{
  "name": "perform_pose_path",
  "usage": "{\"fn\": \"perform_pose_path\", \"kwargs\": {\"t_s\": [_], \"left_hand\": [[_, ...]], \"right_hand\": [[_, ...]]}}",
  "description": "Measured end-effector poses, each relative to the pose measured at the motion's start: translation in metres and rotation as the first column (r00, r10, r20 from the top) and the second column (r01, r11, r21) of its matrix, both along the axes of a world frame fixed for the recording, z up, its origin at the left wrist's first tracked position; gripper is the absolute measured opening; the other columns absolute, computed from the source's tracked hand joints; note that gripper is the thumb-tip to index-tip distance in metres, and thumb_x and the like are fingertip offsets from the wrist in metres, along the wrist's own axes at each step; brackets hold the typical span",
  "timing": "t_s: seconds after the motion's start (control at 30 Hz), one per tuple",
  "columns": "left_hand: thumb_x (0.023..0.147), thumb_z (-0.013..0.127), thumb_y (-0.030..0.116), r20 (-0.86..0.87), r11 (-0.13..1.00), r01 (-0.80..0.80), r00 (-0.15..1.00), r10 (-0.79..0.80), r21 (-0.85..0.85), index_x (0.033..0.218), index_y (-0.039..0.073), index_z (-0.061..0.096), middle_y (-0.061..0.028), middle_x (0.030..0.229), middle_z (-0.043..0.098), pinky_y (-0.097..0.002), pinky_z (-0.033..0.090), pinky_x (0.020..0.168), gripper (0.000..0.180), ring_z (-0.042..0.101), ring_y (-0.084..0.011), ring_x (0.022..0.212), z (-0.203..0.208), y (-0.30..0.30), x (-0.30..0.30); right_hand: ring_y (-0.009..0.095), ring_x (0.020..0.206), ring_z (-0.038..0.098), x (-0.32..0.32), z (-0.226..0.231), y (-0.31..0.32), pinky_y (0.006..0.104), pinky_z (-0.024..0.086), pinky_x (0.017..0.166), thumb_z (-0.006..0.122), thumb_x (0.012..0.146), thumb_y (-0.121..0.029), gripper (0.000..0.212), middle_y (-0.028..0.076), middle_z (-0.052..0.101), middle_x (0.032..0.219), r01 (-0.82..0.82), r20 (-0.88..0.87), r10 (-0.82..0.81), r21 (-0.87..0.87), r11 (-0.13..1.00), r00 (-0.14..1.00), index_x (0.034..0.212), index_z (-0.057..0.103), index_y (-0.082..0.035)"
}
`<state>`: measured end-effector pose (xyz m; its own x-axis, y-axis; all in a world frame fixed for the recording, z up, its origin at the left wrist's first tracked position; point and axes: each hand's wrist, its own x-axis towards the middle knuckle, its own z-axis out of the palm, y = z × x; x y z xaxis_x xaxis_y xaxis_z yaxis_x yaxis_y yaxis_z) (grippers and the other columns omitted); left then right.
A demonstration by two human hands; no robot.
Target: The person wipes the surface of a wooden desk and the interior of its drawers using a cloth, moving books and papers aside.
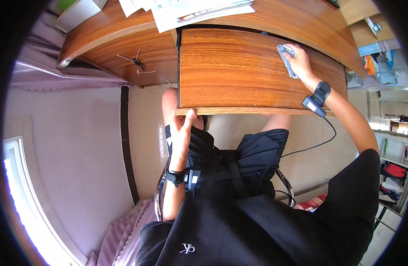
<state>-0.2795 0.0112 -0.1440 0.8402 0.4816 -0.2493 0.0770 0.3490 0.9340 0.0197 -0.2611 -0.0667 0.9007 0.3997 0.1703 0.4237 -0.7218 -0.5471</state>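
Observation:
A wooden pull-out tray (226, 73) extends toward me from under the desk. My right hand (300, 64) is closed on a folded grey-blue cloth (284, 54), pressed against the tray's top on its right half, toward the back. At the tray's front left corner, my left hand (182, 131) grips the front edge. Its thumb points up at the edge, while some of its fingers are hidden by the tray.
Papers and booklets (204, 12) lie on the desktop (292, 17) above the tray. A white box (80, 15) stands far left. A cable (319, 141) hangs from my right wrist device. My legs are under the tray; a purple curtain (128, 230) hangs left.

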Motion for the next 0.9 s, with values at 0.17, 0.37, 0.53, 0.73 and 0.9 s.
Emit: {"fn": "perform_pose_path", "kwargs": {"t_s": [0.17,0.37,0.53,0.73,0.9], "left_hand": [[0.092,0.06,0.019,0.01,0.997,-0.068,0.998,0.067,0.04,0.126,0.001,0.046,-0.0048,0.101,0.058,-0.0268,0.043,0.086,0.042,0.054,-0.011,0.086,0.004,0.007,-0.006],[0.093,0.058,0.021,0.025,0.993,-0.037,0.999,0.035,0.115,0.12,0.003,0.051,-0.0035,0.094,0.059,-0.0283,0.043,0.087,0.033,0.054,-0.0112,0.085,0.002,0.003,-0.003],[0.093,0.058,0.02,0.002,0.995,-0.052,0.999,0.052,0.089,0.121,0.001,0.049,-0.0045,0.096,0.059,-0.0274,0.044,0.085,0.035,0.056,-0.0112,0.085,-0.006,0.004,-0.003],[0.093,0.058,0.02,0.015,0.991,-0.057,0.998,0.055,0.124,0.123,0.001,0.048,-0.0047,0.1,0.059,-0.0278,0.045,0.086,0.036,0.056,-0.0112,0.087,-0.001,0.009,-0.007],[0.09,0.063,0.021,0.005,0.996,-0.083,0.997,0.082,0.04,0.115,0.003,0.05,-0.0048,0.099,0.058,-0.0273,0.042,0.087,0.033,0.053,-0.0123,0.09,0.007,0.005,-0.007]], "right_hand": [[0.02,0.09,0.058,-0.029,-0.012,0.03,0.0279,0.048,0.082,0.057,0.081,0.007,0.032,0.007,0.059,0.101,-0.317,0.049,0.314,0.086,0.944,0.948,0.111,0.065,-0.004],[0.014,0.092,0.057,-0.076,0.0,0.022,0.0271,0.048,0.078,0.055,0.08,0.008,0.031,0.005,0.058,0.101,-0.415,-0.214,0.449,0.188,0.89,0.867,0.106,0.067,-0.004],[0.015,0.093,0.058,-0.01,-0.012,0.001,0.0279,0.047,0.081,0.055,0.088,0.001,0.024,0.007,0.06,0.101,0.227,-0.226,-0.184,0.183,0.957,0.957,0.112,0.06,-0.002],[0.021,0.097,0.055,-0.081,-0.018,0.051,0.0323,0.044,0.089,0.052,0.086,0.005,0.028,0.008,0.053,0.107,-0.495,-0.06,0.505,0.13,0.859,0.861,0.112,0.058,-0.005],[0.02,0.095,0.056,-0.046,-0.018,0.034,0.0364,0.049,0.08,0.053,0.089,0.0,0.021,0.01,0.055,0.099,-0.25,0.139,0.222,0.235,0.939,0.965,0.108,0.059,-0.006]]}}
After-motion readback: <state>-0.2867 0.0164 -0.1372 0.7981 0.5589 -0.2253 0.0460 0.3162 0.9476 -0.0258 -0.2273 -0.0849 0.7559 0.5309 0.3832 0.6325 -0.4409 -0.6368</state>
